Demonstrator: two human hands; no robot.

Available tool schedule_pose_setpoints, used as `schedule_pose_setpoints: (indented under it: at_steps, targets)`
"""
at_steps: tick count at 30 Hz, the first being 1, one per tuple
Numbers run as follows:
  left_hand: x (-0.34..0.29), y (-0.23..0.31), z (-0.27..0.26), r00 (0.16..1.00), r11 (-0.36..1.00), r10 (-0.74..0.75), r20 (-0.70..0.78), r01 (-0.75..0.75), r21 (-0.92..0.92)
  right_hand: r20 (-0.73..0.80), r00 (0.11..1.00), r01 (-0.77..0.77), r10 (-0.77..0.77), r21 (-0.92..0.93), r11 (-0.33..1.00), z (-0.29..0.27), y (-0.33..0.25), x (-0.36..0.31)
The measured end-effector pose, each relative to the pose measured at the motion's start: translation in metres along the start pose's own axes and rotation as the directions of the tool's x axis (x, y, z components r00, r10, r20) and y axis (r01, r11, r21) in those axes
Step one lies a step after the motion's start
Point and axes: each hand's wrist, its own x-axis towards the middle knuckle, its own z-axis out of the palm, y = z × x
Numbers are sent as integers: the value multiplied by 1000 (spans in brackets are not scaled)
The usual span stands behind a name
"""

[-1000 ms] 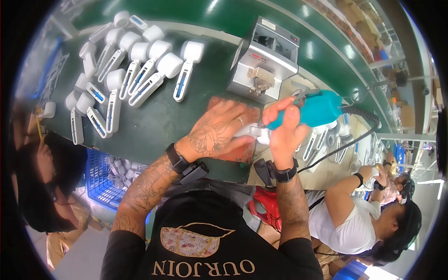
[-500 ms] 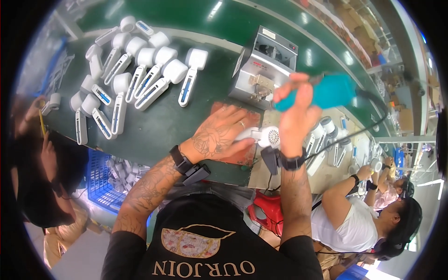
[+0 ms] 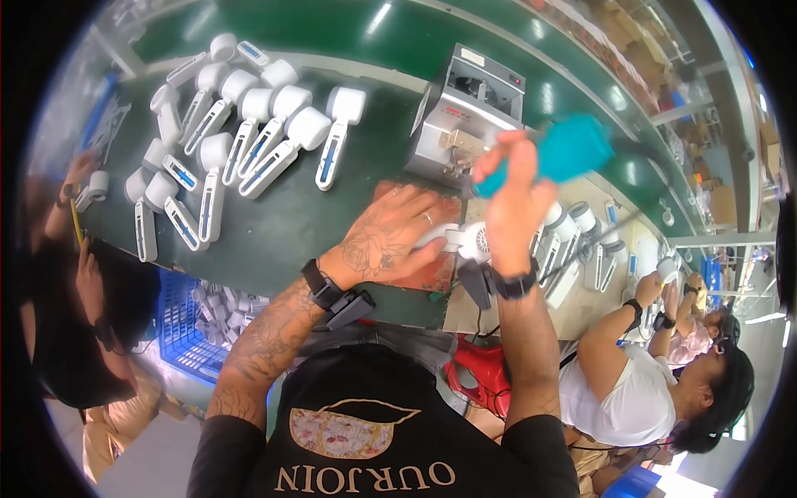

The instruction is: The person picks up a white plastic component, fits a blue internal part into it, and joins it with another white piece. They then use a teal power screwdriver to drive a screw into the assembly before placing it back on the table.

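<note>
My left hand (image 3: 386, 236) is closed over the handle of a white handheld fan (image 3: 473, 242), pressing it on a reddish-brown mat (image 3: 427, 278). The fan's round grille end points right and is partly hidden by my right hand (image 3: 519, 203). That hand grips a teal electric screwdriver (image 3: 573, 149), blurred by motion, with a dark cord at its back end. Its front end is near the grey screw feeder machine (image 3: 465, 116) beyond the mat; whether they touch I cannot tell.
Several white handheld fans (image 3: 286, 166) lie on the green bench at left. More white fans (image 3: 569, 236) lie on a tan board at right. A blue basket (image 3: 178, 332) of small parts stands below the bench. Co-workers sit at left and right (image 3: 623, 390).
My right hand and the screwdriver have shifted left, covering more of the fan's grille end. My left hand keeps its hold on the fan.
</note>
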Motion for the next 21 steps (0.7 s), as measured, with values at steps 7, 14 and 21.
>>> schedule_pose_setpoints:
  at_steps: [7, 14, 21]
  targets:
    - [5, -1, 2, 1000, 1000, 16, 9, -15, -22, 41, 999, 9, -12, 86, 996, -33, -10, -55]
    - [7, 1, 0, 998, 998, 5, 64, -1, -57, 35, 999, -16, 12, 93, 996, -35, -5, -62]
    - [4, 4, 2, 999, 999, -3, 51, 5, -46, 78, 997, -33, 25, 109, 993, -34, 6, -67]
